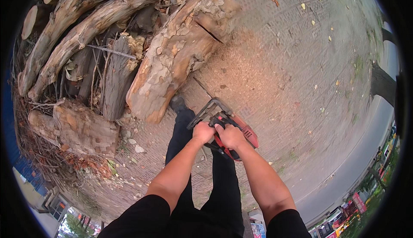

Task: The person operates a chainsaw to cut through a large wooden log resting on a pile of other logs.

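A red and black chainsaw (pixel 241 128) hangs in front of my legs, its thin bar (pixel 203 87) pointing up toward a thick log (pixel 176 53) with flaking bark. The log has a saw cut (pixel 208 29) across its far end. My left hand (pixel 203 131) is closed on the saw's black front handle. My right hand (pixel 230 135) grips the saw's body just beside it. My foot (pixel 177 103) rests against the log's near end.
A heap of long bare trunks (pixel 81 27), split pieces (pixel 116 78) and branches lies at the left, with a bark-covered stump (pixel 84 128) nearer. Sawdust (pixel 245 70) covers the paving bricks. A road (pixel 357 165) runs at the right, with a tree trunk (pixel 380 83) beside it.
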Available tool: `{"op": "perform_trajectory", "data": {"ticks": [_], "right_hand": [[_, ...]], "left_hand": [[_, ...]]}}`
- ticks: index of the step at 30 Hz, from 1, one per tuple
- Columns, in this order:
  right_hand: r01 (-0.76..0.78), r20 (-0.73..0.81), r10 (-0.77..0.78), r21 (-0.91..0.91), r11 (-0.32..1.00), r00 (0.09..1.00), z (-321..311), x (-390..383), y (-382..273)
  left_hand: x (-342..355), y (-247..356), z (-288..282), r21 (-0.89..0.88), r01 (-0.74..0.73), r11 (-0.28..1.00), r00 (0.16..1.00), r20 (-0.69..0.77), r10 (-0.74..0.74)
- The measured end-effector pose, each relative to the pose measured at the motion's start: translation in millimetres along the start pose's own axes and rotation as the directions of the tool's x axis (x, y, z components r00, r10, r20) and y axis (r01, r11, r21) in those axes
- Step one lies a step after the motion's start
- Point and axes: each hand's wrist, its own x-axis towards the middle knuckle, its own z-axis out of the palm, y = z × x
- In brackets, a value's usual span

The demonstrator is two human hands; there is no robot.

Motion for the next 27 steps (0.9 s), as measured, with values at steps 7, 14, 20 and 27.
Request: {"op": "perform_trajectory", "data": {"ticks": [7, 14, 20, 27], "right_hand": [[0.023, -0.074, -0.025, -0.024, 0.999, 0.997, 6.6, 15.0, -27.2], [-0.017, -0.029, 0.017, -0.011, 1.0, 0.999, -0.7, 22.0, -34.6], [-0.026, -0.047, 0.026, 0.002, 1.0, 0.999, -6.4, 21.5, -42.4], [0.034, -0.063, -0.034, -0.004, 0.999, 0.997, -7.9, 21.5, -40.7]], "left_hand": [[24.0, -12.0, -21.0, -0.006, -0.078, 0.997, 0.994, -0.079, 0.077], [34.5, -13.7, -20.8, -0.025, -0.062, 0.998, 0.994, -0.088, 0.06], [43.1, -15.7, -19.9, -0.129, -0.051, 0.99, 0.995, -0.096, 0.039], [44.3, -18.6, -18.3, -0.234, -0.057, 0.971, 0.994, -0.1, 0.034]]}}
